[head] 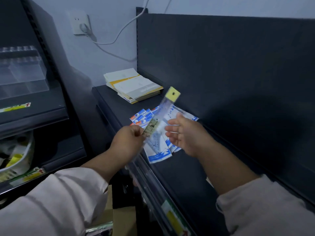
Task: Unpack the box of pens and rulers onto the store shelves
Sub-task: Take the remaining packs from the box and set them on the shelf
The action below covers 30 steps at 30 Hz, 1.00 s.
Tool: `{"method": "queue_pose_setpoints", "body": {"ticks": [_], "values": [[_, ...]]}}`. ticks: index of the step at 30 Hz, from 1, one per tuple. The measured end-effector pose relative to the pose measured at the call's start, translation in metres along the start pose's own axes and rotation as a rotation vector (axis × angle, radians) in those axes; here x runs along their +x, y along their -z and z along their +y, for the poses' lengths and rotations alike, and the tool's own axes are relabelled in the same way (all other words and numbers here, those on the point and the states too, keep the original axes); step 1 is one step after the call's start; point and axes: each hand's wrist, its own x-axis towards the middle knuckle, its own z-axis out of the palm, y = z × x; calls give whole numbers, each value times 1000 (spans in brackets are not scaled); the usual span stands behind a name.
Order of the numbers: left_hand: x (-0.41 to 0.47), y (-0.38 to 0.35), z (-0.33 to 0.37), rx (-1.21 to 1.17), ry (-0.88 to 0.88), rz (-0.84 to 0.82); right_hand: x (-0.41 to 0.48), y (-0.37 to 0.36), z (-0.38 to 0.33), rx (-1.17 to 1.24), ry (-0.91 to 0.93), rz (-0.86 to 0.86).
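Both my hands are above the dark shelf. My left hand pinches the lower end of a ruler packed in a clear sleeve with a yellow hang tab, my fingers curled round its edge. The ruler slants up and away to the right, clear of the shelf, and it is too blurred for me to read its markings. My right hand is spread, palm turned toward the ruler, fingers straight and just beside the sleeve; I cannot tell whether they touch it. Under both hands a loose heap of blue-and-white packets lies flat on the shelf, with smaller blue and orange packs at its far left side. Further back on the same shelf sits a stack of white and yellow paper pads. Below the shelf edge, low down, is the cardboard box. On the neighbouring unit to my left stands a clear plastic organiser, and a wall socket is set behind it.
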Motion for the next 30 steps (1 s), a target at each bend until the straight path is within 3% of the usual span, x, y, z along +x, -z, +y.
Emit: {"method": "queue_pose_setpoints", "body": {"ticks": [3,6,9,11,14,16,18,21,26,30], "values": [[1,4,3,582,-504,208,-14,32,-10,183,-82,40],[3,2,5,791,-803,269,-34,57,-10,175,-132,16],[-1,-15,12,805,-901,208,-52,71,-4,165,-118,-12],[-9,-29,21,662,-803,149,-59,77,-2,323,-39,4],[-18,-50,39,291,-460,25,-67,91,-1,443,56,149],[-24,-60,56,-172,-186,-193,-73,101,5,222,50,264],[-29,-66,70,-450,6,-384,-79,109,12,-29,6,315],[-35,-78,81,-638,172,-594,-91,114,20,-120,-118,252],[-47,-97,91,-767,252,-721,-109,119,30,80,-231,-28],[-56,-106,90,-704,300,-689,-118,124,38,229,-110,77]]}}
